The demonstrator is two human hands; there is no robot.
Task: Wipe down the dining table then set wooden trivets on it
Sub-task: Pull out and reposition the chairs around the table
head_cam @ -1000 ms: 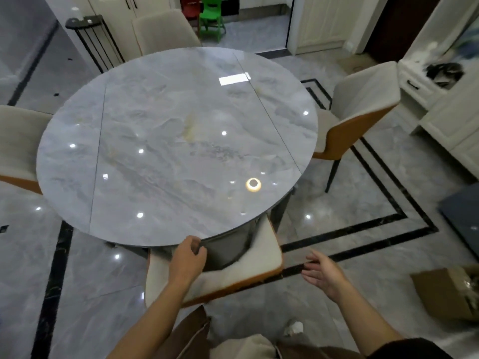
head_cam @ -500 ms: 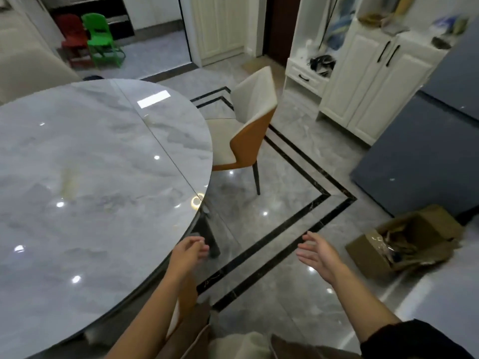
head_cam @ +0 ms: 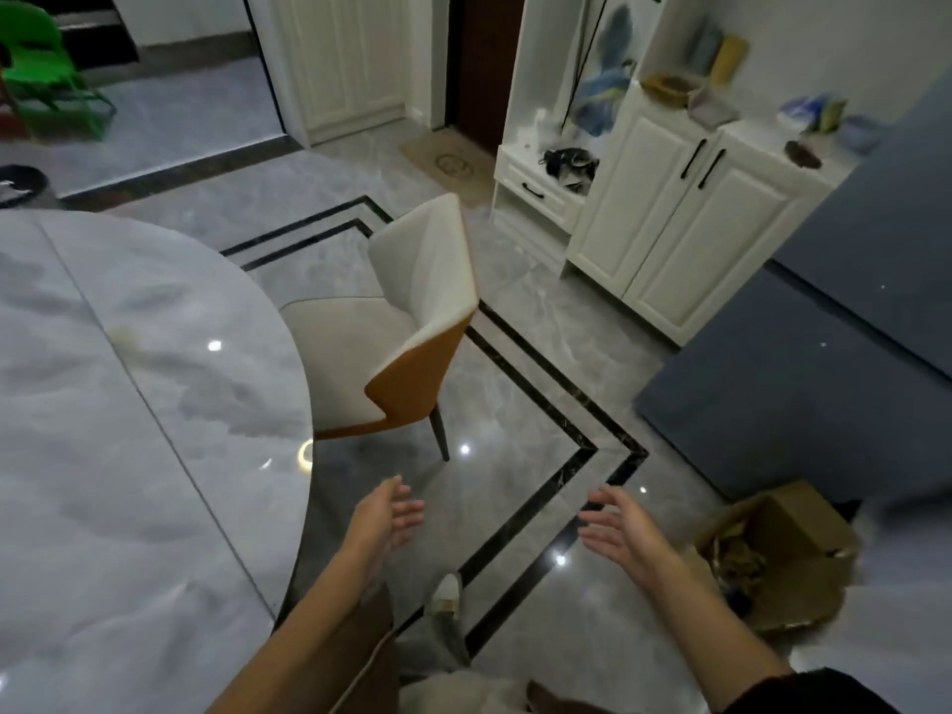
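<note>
The round grey marble dining table (head_cam: 118, 414) fills the left side of the head view, its top bare and glossy. My left hand (head_cam: 386, 515) hovers just off the table's right edge, fingers relaxed and holding nothing. My right hand (head_cam: 618, 528) is out over the floor to the right, palm turned inward, fingers spread and empty. No cloth and no wooden trivets are in sight.
A cream and orange chair (head_cam: 407, 327) stands at the table's right side. An open cardboard box (head_cam: 772, 553) with stuff inside sits on the floor at lower right. White cabinets (head_cam: 685, 219) and a dark grey panel (head_cam: 803, 383) line the right. A green plastic chair (head_cam: 41, 69) is far left.
The view has swung right, away from the table. My left hand let go of the near chair's back and both hands now hang free over the floor.
</note>
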